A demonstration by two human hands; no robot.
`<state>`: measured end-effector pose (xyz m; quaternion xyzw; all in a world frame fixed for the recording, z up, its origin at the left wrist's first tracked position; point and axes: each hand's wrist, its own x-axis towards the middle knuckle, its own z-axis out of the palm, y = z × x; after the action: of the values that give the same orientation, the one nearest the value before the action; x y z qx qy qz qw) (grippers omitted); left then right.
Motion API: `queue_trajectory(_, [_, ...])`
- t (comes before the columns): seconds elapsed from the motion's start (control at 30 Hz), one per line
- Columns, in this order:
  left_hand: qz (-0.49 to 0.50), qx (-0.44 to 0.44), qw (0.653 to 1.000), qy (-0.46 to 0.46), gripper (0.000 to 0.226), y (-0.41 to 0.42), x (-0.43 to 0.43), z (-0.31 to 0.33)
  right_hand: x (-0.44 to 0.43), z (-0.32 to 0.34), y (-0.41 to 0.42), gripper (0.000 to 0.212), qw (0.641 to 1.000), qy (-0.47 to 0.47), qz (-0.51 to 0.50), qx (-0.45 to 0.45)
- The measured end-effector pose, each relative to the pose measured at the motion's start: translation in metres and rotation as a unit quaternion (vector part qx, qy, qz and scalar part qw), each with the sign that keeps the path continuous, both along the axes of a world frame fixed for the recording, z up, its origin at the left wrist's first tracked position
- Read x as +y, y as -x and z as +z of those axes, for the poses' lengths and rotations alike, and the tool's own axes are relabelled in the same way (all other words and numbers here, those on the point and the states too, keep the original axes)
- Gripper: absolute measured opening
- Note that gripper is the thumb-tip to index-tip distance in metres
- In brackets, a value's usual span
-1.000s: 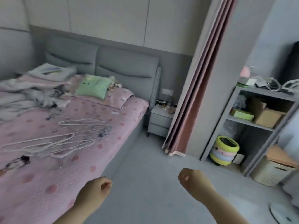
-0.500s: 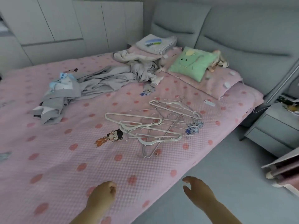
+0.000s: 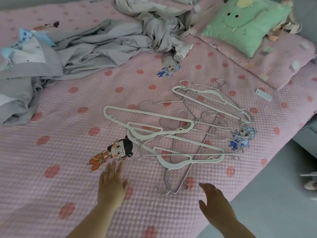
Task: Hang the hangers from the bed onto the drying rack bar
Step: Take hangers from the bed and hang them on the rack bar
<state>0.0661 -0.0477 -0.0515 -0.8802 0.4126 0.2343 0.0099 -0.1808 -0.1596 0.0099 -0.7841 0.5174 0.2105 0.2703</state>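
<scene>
The person is closing in on the bed: its pink quilt is now filling a view that was taking in the room a moment ago, and both grips are uncurling from loose fists. The left grip is stretching flat, fingers apart and empty, with the tangle of hangers lying just ahead to its right. The right grip, also spread and empty, is reaching for the nearest wire hooks just beyond it. Nothing is being lifted yet, so the pickup is only beginning.
</scene>
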Motion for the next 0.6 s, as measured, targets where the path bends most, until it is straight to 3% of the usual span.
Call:
queue_trajectory(0.07, [-0.006,-0.004,1.0,-0.009,0.07,-0.019,-0.009,-0.022,-0.019,-0.01,-0.02,0.052,1.0,0.021,-0.005,0.002])
queue_trajectory(0.13, [-0.024,0.006,1.0,-0.01,0.101,-0.031,-0.009,-0.042,-0.036,-0.017,-0.044,0.052,0.999,0.035,-0.001,-0.004])
queue_trajectory(0.2, [-0.023,0.004,1.0,-0.006,0.117,-0.041,-0.008,-0.059,-0.056,-0.023,-0.068,0.052,0.999,0.052,0.008,-0.008])
queue_trajectory(0.27, [-0.054,-0.024,0.998,0.013,0.111,-0.053,-0.009,-0.068,-0.077,-0.03,-0.093,0.052,0.997,0.075,0.023,-0.008])
queue_trajectory(0.4, [-0.123,0.04,0.99,-0.048,0.074,-0.07,-0.007,-0.078,-0.111,-0.046,-0.142,0.055,0.991,0.116,0.061,-0.006])
queue_trajectory(0.53, [-0.118,0.024,0.992,0.032,0.07,-0.075,-0.007,-0.085,-0.135,-0.062,-0.169,0.058,0.982,0.117,0.136,0.057])
queue_trajectory(0.6, [-0.123,0.001,0.992,0.038,0.07,-0.077,-0.006,-0.09,-0.143,-0.064,-0.173,0.05,0.973,0.114,0.174,0.101])
